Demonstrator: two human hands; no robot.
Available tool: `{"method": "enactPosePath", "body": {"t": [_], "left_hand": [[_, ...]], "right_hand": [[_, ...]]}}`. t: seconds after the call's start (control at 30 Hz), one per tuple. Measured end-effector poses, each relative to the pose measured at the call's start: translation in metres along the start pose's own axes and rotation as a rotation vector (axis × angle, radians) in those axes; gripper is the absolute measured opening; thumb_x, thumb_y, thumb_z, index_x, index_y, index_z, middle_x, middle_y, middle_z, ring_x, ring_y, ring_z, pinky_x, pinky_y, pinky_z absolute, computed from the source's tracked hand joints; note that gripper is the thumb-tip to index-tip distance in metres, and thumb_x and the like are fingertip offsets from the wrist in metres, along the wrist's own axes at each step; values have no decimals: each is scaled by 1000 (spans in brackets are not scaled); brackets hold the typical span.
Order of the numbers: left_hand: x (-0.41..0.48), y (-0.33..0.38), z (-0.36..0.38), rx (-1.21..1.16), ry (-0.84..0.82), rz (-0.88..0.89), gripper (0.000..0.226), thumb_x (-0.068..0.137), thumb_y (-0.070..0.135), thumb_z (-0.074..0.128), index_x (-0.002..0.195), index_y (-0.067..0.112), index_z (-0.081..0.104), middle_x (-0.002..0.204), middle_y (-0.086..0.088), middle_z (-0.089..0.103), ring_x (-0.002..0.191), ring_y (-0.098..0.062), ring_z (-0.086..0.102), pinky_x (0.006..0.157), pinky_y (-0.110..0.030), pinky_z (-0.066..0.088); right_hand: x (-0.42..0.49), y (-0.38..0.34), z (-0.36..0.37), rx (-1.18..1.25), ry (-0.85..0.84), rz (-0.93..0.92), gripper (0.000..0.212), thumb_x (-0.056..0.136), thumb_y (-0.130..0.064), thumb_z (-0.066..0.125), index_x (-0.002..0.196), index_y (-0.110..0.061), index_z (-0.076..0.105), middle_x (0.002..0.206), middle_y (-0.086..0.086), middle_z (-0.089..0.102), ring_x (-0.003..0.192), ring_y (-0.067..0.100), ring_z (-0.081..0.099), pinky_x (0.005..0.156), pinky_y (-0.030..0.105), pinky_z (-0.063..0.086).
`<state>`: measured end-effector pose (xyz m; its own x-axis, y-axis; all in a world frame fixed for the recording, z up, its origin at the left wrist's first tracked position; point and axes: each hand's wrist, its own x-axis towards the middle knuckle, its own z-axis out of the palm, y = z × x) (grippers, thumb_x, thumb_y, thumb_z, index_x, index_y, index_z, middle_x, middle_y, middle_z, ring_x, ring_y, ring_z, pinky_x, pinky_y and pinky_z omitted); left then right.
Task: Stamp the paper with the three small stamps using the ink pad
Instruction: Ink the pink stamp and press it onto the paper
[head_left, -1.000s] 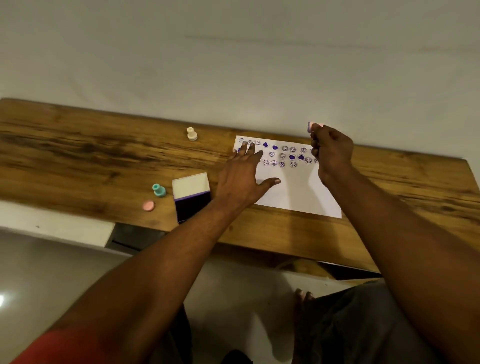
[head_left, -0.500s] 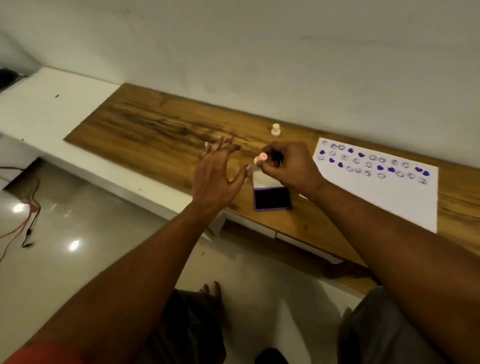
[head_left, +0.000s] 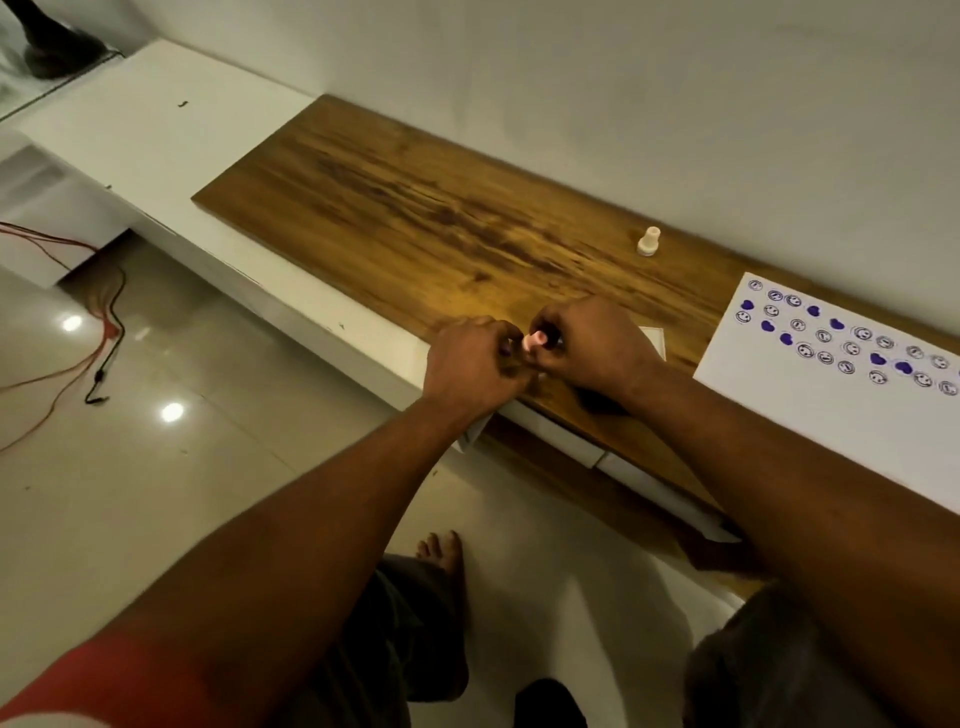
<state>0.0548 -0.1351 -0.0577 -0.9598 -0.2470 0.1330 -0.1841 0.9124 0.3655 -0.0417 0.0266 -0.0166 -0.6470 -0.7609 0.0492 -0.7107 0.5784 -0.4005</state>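
My right hand (head_left: 592, 348) pinches a small pink stamp (head_left: 535, 342) just above the front edge of the wooden table (head_left: 415, 208). My left hand (head_left: 472, 364) is curled, its fingertips touching the stamp's end; anything inside its fingers is hidden. Only a white corner of the ink pad (head_left: 655, 340) shows behind my right hand. A cream stamp (head_left: 648, 241) stands upright near the wall. The white paper (head_left: 831, 426) lies at the right, with rows of purple hearts and smiley faces along its far edge. The teal stamp is not visible.
A white ledge (head_left: 171, 150) continues the table to the left. Red and black cables (head_left: 98, 358) lie on the glossy tiled floor. My bare foot (head_left: 441, 551) rests below the table. The wall stands directly behind the table.
My right hand carried the pink stamp from the paper to the table's front edge. My left hand left the paper, closed and met it. The view swung left.
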Motion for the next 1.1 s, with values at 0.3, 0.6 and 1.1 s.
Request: {"method": "enactPosePath", "body": {"t": [0.3,0.6,1.1], "left_hand": [[4,8,3,-2,21,-33,32,83,53,74,106,32,79,94,11,71,93,-13,63,94,-39,44],[9,11,2,28,-11,-83,26,85,51,74,97,29,78,90,7,73,91,-17,66,99,-43,43],[15,4,8,-27,64,-156,36,92,60,65,110,31,76,93,11,74,91,-13,65,97,-45,50]], "right_hand": [[3,1,6,-206,-74,-34,25,95,-38,64,111,-22,73,95,2,73,84,20,65,73,34,53],[12,-9,5,-445,-204,-117,22,97,-30,69,116,-19,63,111,5,66,98,22,65,74,32,45],[21,64,-51,-23,232,306,42,90,-32,75,130,-22,69,103,2,74,98,25,68,82,32,48]]}}
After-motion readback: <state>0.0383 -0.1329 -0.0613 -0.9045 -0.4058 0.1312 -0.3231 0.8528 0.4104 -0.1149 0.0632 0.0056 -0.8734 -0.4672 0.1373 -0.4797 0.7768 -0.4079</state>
